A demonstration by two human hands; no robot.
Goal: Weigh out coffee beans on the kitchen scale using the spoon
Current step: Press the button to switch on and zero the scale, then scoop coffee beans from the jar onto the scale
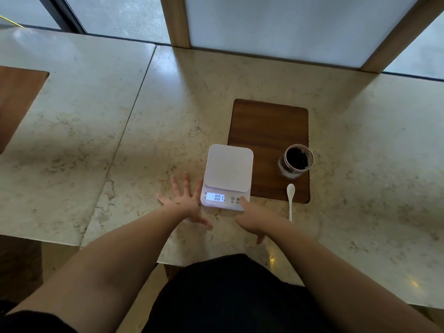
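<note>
A white kitchen scale (228,169) sits on the marble counter, its lit display reading 0.01 and its platform bare. My left hand (185,203) lies with fingers spread on the counter, touching the scale's left edge. My right hand (252,217) points one finger onto the buttons at the scale's front right corner. An open glass jar of dark coffee beans (296,162) stands to the right of the scale on a wooden inlay. A white spoon (290,200) lies in front of the jar, bowl pointing away from me. Neither hand holds anything.
The brown wooden inlay (266,126) is set into the marble counter (120,140) behind and right of the scale. Another wooden panel (16,97) sits at the far left. Frosted glass and wooden posts (176,20) line the counter's back edge.
</note>
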